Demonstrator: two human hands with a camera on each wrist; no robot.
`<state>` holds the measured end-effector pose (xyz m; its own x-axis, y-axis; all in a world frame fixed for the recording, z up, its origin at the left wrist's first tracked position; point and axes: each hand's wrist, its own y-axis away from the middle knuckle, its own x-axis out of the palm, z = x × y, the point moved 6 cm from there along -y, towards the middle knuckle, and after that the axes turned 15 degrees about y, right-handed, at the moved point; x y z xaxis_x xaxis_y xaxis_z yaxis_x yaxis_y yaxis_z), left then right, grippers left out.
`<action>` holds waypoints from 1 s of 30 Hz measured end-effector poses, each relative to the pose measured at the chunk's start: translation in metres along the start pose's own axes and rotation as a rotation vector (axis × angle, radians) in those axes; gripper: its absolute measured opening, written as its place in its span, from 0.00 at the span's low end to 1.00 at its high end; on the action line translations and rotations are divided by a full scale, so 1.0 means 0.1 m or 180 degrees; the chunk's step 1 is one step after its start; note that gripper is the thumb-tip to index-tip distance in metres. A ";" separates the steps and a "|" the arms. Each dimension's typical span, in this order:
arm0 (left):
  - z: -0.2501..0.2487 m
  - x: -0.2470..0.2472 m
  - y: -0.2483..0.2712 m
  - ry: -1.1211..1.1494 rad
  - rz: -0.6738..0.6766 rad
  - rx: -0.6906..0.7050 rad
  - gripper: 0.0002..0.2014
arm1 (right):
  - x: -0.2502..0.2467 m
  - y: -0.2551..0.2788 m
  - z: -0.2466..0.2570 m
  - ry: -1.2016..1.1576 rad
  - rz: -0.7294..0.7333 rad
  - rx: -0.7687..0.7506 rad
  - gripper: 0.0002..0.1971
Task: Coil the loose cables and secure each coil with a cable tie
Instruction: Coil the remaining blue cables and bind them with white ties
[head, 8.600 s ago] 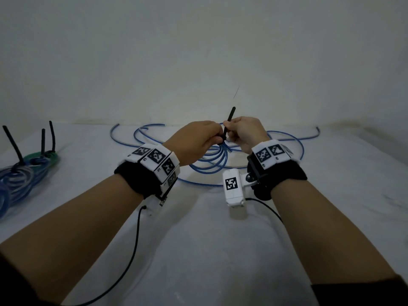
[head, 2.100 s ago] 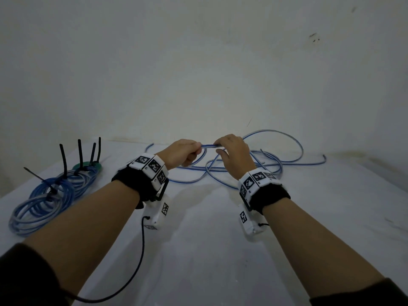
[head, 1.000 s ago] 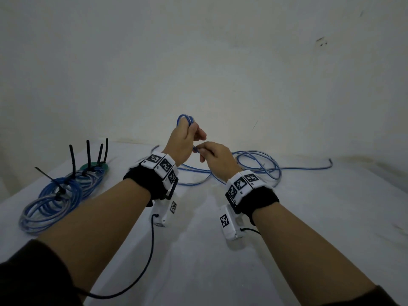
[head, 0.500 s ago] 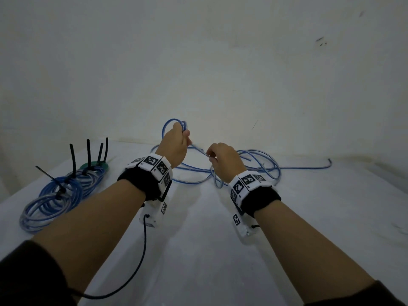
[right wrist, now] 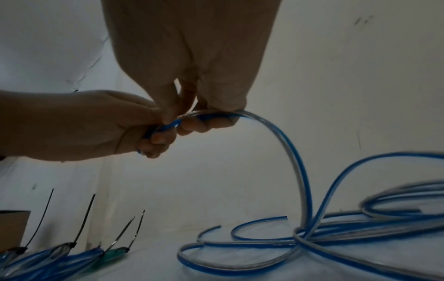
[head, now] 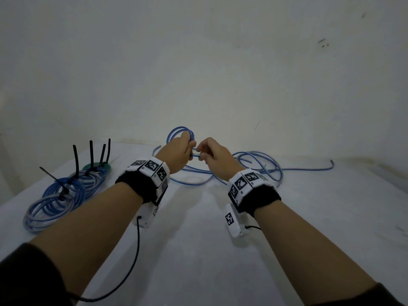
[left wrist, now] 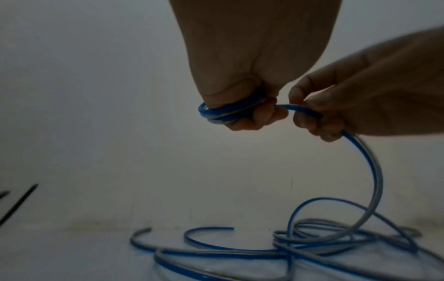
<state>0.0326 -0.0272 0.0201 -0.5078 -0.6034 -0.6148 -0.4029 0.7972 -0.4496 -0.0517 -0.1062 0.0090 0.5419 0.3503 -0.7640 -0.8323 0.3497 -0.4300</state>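
A loose blue and clear cable point(head: 260, 166) sprawls over the white table point(head: 198, 250) ahead of both hands. My left hand point(head: 180, 151) is raised and grips a small coil point(head: 180, 132) of this cable, its loops wound round the fingers point(left wrist: 230, 112). Right beside it, my right hand point(head: 213, 154) pinches the strand point(right wrist: 216, 115) that runs into the coil. From the right hand the cable point(right wrist: 295, 161) arcs down to the tangle point(left wrist: 324, 239) on the table.
Several finished blue coils point(head: 64, 195) and a green one point(head: 97, 167) lie at the left, each with a black cable tie point(head: 76, 161) sticking up. A brown box edge point(right wrist: 13, 226) shows at far left. Wrist camera leads hang under both arms.
The right hand has come back up next to the left, bringing more cable to it. The coil in the left hand has gained loops since two seconds ago.
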 end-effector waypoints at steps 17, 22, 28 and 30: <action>0.07 -0.15 -0.02 0.0224 0.0133 -0.0267 0.16 | -0.23 -0.04 -0.10 0.0922 -0.0712 -0.0151 0.09; 0.00 -0.23 -0.01 -0.0594 0.0116 -0.0142 0.17 | -0.19 -0.06 -0.18 0.0635 -0.0176 0.0267 0.11; 0.03 -0.37 0.00 -0.0480 -0.0322 -0.0266 0.15 | -0.35 -0.03 -0.14 0.2129 -0.0881 0.0705 0.12; 0.04 -0.39 0.01 -0.0569 -0.0302 -0.0381 0.15 | -0.39 0.02 -0.09 0.2440 -0.1186 0.0667 0.13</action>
<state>0.0548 -0.0027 0.0409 -0.3248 -0.6541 -0.6831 -0.5353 0.7226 -0.4374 -0.0756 -0.1270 0.0336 0.4841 -0.4723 -0.7366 -0.5375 0.5037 -0.6763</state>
